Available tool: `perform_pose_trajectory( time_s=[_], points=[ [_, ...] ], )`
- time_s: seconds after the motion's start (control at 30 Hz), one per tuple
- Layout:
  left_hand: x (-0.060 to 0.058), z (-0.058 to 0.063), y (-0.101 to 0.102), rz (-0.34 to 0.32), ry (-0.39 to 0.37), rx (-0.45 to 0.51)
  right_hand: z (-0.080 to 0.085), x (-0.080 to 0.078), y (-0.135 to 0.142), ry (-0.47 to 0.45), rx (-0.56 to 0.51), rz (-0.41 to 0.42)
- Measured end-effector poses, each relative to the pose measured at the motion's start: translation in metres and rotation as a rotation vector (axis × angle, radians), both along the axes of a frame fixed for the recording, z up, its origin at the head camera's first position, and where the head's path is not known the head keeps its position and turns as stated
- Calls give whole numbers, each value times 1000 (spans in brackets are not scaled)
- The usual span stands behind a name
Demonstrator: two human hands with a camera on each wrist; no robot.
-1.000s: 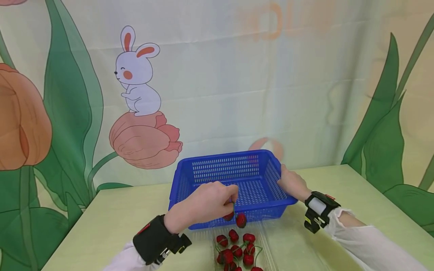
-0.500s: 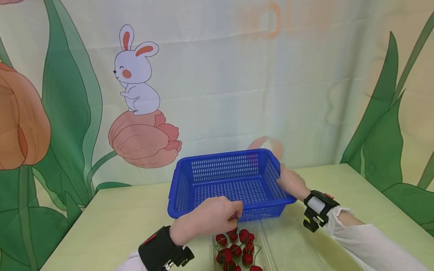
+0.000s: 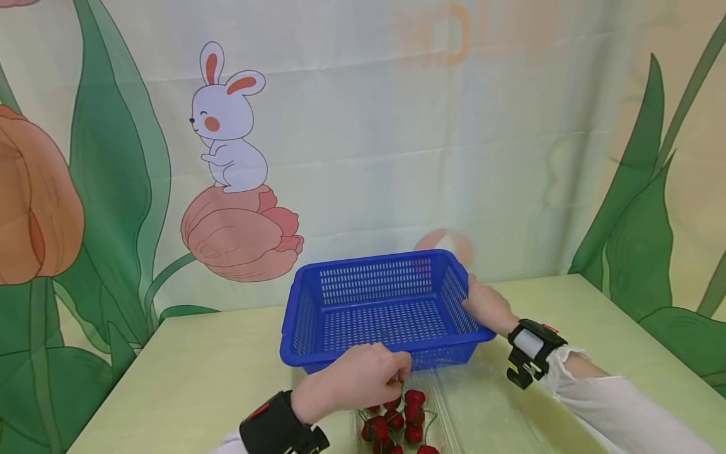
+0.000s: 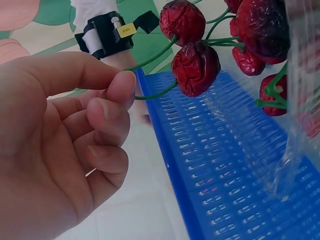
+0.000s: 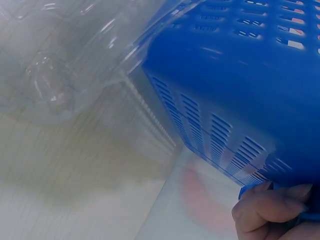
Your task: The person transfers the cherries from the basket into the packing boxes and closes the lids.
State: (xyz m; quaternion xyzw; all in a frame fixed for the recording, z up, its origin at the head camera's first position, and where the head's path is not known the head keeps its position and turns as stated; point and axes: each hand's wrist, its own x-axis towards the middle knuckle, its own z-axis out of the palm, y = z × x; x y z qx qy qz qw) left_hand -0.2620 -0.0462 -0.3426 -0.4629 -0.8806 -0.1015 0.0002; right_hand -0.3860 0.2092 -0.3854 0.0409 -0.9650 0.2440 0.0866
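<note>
My left hand (image 3: 363,381) is low over a clear plastic box (image 3: 448,422) of red cherries (image 3: 374,429). In the left wrist view, its thumb and forefinger pinch green stems, from which two wrinkled cherries (image 4: 196,69) hang at the level of the others. The head view hides part of this pair behind the hand. Behind the box stands a blue perforated basket (image 3: 391,348), its slotted bottom visible. My right hand (image 3: 490,309) grips the basket's right rim, with curled fingers (image 5: 270,210) at the edge in the right wrist view.
A clear plastic lid (image 3: 488,403) lies to the right of the box, close to the basket's front. Pale yellow-green covers the table (image 3: 215,359). Behind it hangs a printed cloth (image 3: 363,157) with a rabbit and tulips.
My left hand has come down from the basket's front rim, slightly right and nearer, lowering the pinched cherries to the box. My right hand stays on the basket.
</note>
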Motion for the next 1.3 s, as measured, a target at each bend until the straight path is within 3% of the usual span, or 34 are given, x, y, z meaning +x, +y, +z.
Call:
perform_pose_trajectory(
  time_s=[0.27, 0.43, 0.83, 1.1, 1.3],
  points=[
    [2, -6, 1, 10, -60, -7, 1, 1, 0, 4, 3, 2],
    [2, -10, 1, 5, -46, -10, 0, 1, 0, 11, 7, 7],
    [2, -18, 1, -62, -46, -25, 0, 0, 0, 3, 4, 1],
    [2, -26, 6, -151, -80, -69, -1, -1, 1, -2, -3, 3],
    [2, -30, 9, -179, -54, -82, 0, -1, 0, -5, 2, 0]
  ],
)
